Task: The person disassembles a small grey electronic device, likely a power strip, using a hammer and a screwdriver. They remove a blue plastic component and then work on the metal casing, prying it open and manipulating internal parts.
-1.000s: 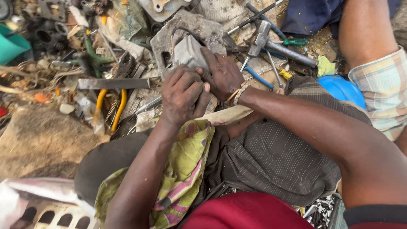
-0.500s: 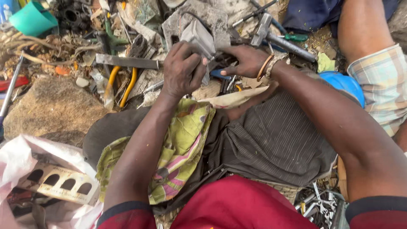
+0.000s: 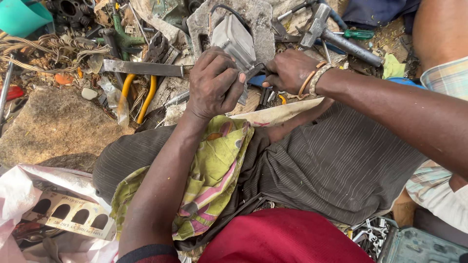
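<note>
- Left hand (image 3: pixel 214 80) clamped on grey metal box (image 3: pixel 235 41); box sticks up just above the fingers, resting on a flat grey stone (image 3: pixel 261 22).
- Right hand (image 3: pixel 288 70) closed round a dark tool (image 3: pixel 257 74), tip touching box's lower right edge, just right of left hand.
- Tool mostly hidden in fist; kind unclear. Box's lower part covered by fingers.
- 1 box, 1 hammer (image 3: pixel 336 36) up-right of right hand, 1 yellow-handled pliers (image 3: pixel 139 95) left of left hand.
</note>
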